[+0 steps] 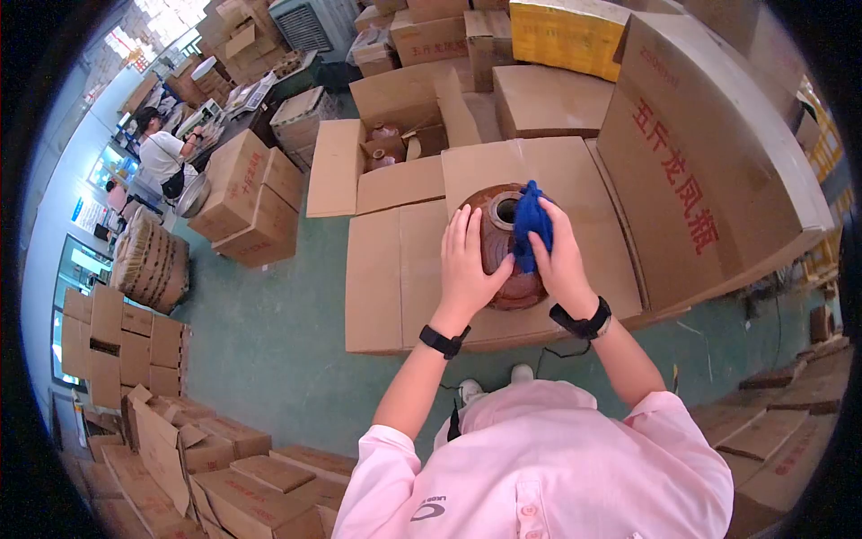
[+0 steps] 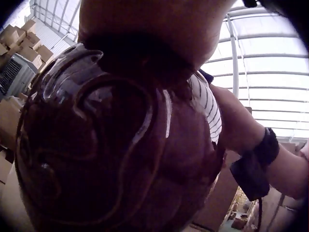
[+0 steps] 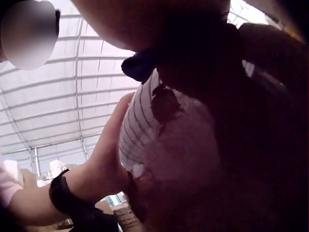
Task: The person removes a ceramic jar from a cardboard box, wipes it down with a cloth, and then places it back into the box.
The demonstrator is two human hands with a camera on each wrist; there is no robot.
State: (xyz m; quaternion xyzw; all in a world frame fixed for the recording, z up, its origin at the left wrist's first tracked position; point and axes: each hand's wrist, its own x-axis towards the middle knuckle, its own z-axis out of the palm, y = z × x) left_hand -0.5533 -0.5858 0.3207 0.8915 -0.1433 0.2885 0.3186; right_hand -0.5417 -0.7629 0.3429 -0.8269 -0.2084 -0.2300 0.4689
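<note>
A glossy brown jar (image 1: 514, 292) with a round open mouth stands upright on a closed cardboard box (image 1: 404, 260); its raised curved pattern shows in the left wrist view (image 2: 111, 145). My left hand (image 1: 469, 265) rests on the jar's left side, fingers extended and thumb toward the front. On the right side, beside the mouth, my right hand (image 1: 564, 260) holds a blue cloth (image 1: 532, 225) against the jar, thumb and fingers about it. In the right wrist view a bit of the blue cloth (image 3: 139, 65) shows under the dark hand.
An open carton (image 1: 337, 171) with brown jars inside stands behind to the left. A tall carton with red lettering (image 1: 691, 153) rises at the right. A yellow box (image 1: 566, 40) sits at the back. Cartons (image 1: 260, 485) are stacked at lower left; a person (image 1: 163, 153) works far left.
</note>
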